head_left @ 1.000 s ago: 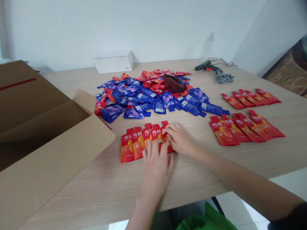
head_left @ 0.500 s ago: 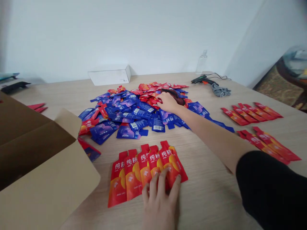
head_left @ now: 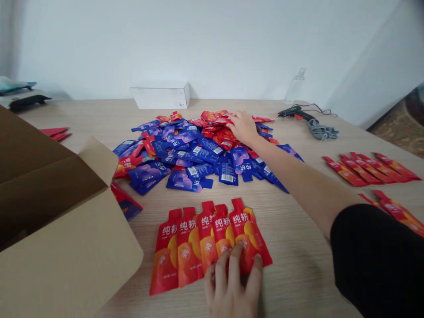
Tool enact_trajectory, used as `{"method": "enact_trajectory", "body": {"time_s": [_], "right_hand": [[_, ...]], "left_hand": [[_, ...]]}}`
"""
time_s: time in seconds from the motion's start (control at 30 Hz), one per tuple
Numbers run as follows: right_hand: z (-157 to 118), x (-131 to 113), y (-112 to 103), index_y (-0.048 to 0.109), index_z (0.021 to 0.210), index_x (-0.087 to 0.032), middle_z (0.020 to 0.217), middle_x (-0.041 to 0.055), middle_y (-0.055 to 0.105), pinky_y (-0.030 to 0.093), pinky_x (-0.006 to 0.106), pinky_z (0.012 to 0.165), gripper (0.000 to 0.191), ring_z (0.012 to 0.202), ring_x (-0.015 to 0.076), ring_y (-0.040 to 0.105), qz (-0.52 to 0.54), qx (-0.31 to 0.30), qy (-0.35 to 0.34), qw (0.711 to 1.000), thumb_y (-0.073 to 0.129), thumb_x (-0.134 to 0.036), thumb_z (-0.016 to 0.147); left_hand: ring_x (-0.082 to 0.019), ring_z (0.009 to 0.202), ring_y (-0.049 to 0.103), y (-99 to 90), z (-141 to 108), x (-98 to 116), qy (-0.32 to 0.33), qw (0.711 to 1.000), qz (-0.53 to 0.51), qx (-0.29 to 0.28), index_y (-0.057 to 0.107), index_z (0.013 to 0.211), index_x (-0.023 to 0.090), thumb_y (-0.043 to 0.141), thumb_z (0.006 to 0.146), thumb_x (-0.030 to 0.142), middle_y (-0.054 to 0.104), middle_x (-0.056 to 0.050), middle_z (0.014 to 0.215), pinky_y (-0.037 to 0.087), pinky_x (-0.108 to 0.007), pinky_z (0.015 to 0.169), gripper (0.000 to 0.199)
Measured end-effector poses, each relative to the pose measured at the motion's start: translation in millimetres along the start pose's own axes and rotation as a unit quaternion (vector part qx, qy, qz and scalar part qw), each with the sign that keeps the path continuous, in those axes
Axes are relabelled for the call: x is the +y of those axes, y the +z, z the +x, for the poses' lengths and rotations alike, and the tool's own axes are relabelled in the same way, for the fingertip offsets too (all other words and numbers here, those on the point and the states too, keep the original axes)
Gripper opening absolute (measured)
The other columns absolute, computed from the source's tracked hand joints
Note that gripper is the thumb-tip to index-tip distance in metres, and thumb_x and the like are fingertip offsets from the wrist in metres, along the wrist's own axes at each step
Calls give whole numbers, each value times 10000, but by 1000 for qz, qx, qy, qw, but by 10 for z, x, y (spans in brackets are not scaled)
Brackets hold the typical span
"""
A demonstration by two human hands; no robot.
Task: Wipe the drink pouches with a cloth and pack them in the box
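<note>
Several red and orange pouches lie overlapping in a fanned row near the front of the table. My left hand rests on the lower right part of that row with its fingers apart. Behind the row is a mixed heap of blue pouches and red pouches. My right hand is stretched over the back right of the heap, its fingertips at the red pouches there. Whether those fingers grip a pouch is too small to tell.
An open cardboard box stands at the left. At the right lie two groups of red pouches. Farther back are a white box, a glue gun, a grey cloth and a clear bottle.
My right hand has moved a little farther back over the heap, and the dark red item beside it is no longer seen. The camera view has shifted slightly. My left hand still rests on the row.
</note>
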State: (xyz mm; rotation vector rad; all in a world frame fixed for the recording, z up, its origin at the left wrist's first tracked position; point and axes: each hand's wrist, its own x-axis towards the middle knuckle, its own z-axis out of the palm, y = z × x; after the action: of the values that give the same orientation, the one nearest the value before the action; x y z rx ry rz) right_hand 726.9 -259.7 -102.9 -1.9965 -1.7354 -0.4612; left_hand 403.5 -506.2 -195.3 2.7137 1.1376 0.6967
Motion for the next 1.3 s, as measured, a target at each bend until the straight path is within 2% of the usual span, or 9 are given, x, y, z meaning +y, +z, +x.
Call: {"method": "enact_trajectory", "body": {"time_s": [0.27, 0.43, 0.57, 0.77, 0.9, 1.0, 1.13, 1.23, 1.3], "right_hand": [[86, -233, -950, 627, 949, -115, 910, 82, 631, 439, 296, 703, 94, 755, 156, 573, 114, 73, 70, 988, 578, -186, 912], [-560, -744, -1840, 630, 712, -149, 570, -36, 521, 287, 258, 521, 101, 519, 81, 428, 182, 32, 30, 982, 671, -157, 804], [-1278, -1227, -2165, 569, 580, -173, 448, -64, 418, 207, 264, 457, 242, 436, 68, 355, 248, -52, 7, 967, 681, -209, 792], [-1927, -1412, -2135, 484, 586, -185, 577, -38, 468, 300, 263, 534, 383, 550, 88, 410, 330, -95, -2, 939, 614, -394, 881], [-2131, -1350, -2125, 578, 866, -185, 847, 9, 645, 483, 267, 688, 200, 763, 136, 607, 568, -246, 10, 786, 641, -374, 881], [-2229, -1391, -2094, 575, 921, -195, 870, 0, 680, 528, 263, 696, 146, 770, 132, 653, 659, -260, 54, 704, 677, -268, 846], [-2315, -1506, -1939, 651, 860, -204, 810, 0, 712, 544, 273, 692, 56, 753, 147, 683, 598, -149, 58, 785, 608, -170, 851], [-2357, -1569, -1736, 717, 867, -227, 927, 7, 751, 545, 297, 829, 307, 900, 154, 702, 479, -56, 17, 876, 470, -45, 844], [-2332, -1557, -1584, 743, 904, -238, 982, 2, 763, 543, 294, 857, 387, 927, 146, 705, 437, -65, -1, 897, 431, -17, 842]], "left_hand": [[-351, 1211, 528, -289, 96, -59, 18, 993, -98, -59, 624, 1290, 350, 552, 848, 55, 542, -133, 1391, 468, -586, 934, 536], [-293, 1366, 411, -805, 422, -12, -28, 963, -265, 37, 483, 1380, 275, 526, 940, 207, 425, -140, 1442, 371, -540, 1117, 447], [-347, 1407, 383, -972, 638, 165, -48, 931, -356, 70, 346, 1492, 217, 766, 782, 420, 403, -178, 1516, 347, -546, 1139, 850], [-295, 1093, 679, -977, 423, 315, -165, 774, -602, -105, 594, 1295, 187, 577, 921, 319, 705, -141, 1220, 583, -417, 847, 397], [-317, 910, 746, -1080, 222, 261, -188, 626, -716, -244, 657, 1152, 123, 589, 913, 373, 730, -197, 1156, 618, -352, 584, 353], [-287, 799, 764, -1128, 168, 256, -185, 573, -752, -267, 663, 1142, 98, 601, 899, 315, 744, -211, 1112, 609, -302, 528, 332], [-277, 738, 764, -1076, 175, 300, -215, 532, -781, -245, 644, 1180, 108, 656, 862, 331, 764, -182, 1030, 597, -280, 470, 389], [-268, 727, 764, -985, 210, 308, -231, 516, -790, -237, 671, 1070, 117, 735, 812, 344, 769, -142, 976, 611, -279, 482, 349], [-252, 749, 766, -930, 242, 284, -257, 524, -780, -225, 681, 1009, 113, 749, 814, 287, 769, -130, 972, 627, -270, 532, 270]]}}
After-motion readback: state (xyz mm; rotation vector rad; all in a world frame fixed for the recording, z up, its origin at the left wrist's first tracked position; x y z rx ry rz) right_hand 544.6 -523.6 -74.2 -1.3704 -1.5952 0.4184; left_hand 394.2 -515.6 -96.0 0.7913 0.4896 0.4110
